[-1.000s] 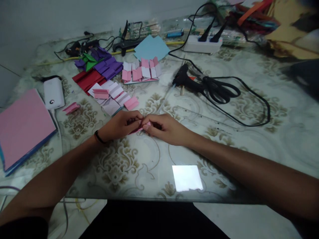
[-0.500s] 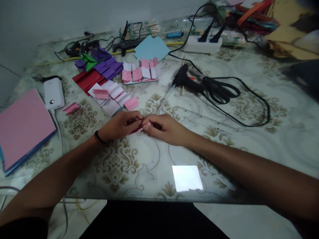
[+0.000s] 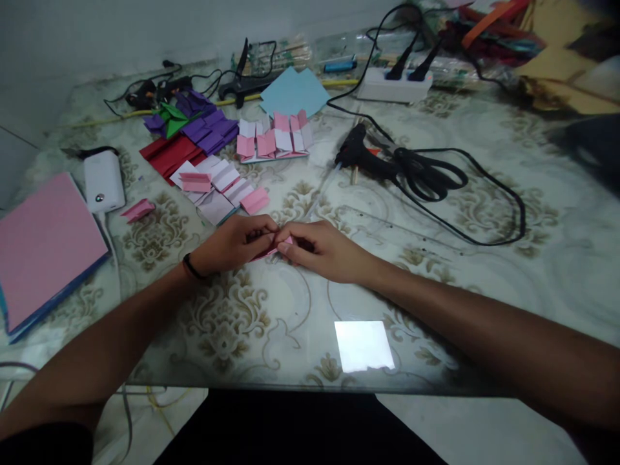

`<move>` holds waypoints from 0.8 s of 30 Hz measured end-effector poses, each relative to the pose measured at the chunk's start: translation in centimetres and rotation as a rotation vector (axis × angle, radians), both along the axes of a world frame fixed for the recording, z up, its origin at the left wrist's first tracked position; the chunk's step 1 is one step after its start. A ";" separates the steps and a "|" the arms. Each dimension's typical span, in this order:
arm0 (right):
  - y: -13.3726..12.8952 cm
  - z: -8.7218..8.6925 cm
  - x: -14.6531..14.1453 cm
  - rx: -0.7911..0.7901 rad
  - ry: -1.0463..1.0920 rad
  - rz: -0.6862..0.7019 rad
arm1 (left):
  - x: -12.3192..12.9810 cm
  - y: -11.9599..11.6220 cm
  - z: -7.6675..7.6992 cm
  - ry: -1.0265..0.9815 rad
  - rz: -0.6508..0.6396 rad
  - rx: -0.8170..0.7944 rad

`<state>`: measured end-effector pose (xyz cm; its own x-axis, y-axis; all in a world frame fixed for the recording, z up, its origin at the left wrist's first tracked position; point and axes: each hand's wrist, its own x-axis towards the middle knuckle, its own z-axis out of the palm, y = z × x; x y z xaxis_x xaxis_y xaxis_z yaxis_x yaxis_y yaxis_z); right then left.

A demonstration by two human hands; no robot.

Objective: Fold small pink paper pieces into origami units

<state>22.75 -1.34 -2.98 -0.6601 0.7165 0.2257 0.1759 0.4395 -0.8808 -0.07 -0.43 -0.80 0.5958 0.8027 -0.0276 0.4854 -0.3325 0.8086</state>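
Fingers and thumbs of the left hand [image 3: 232,245] and right hand [image 3: 332,253] pinch a folded pink paper [image 3: 264,254] near the patterned tabletop [image 3: 300,307], well back from its front edge [image 3: 271,387] with open room between, both forearms [image 3: 450,307] slanting inward.

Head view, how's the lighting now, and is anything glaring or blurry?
Head view: dim overall, with a bright white patch, likely glare, on the tabletop; head view: pink paper between both hands partly shadowed; head view: dark shape at right edge blurred.
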 end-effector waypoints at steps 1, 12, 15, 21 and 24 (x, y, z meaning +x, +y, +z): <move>0.0 0.0 0.0 0.003 0.002 -0.001 | 0.0 0.0 0.0 -0.004 0.001 0.000; 0.0 0.0 0.1 0.010 -0.005 0.003 | 0.1 0.0 0.2 0.003 -0.001 0.021; 0.0 0.1 0.0 0.001 -0.011 0.000 | 0.0 0.0 0.1 -0.005 -0.006 0.009; -0.1 0.1 0.1 -0.010 -0.009 -0.002 | 0.0 0.1 0.0 -0.003 -0.004 0.001; -0.1 0.1 0.1 -0.013 -0.007 -0.003 | 0.0 0.1 0.0 0.000 0.001 0.006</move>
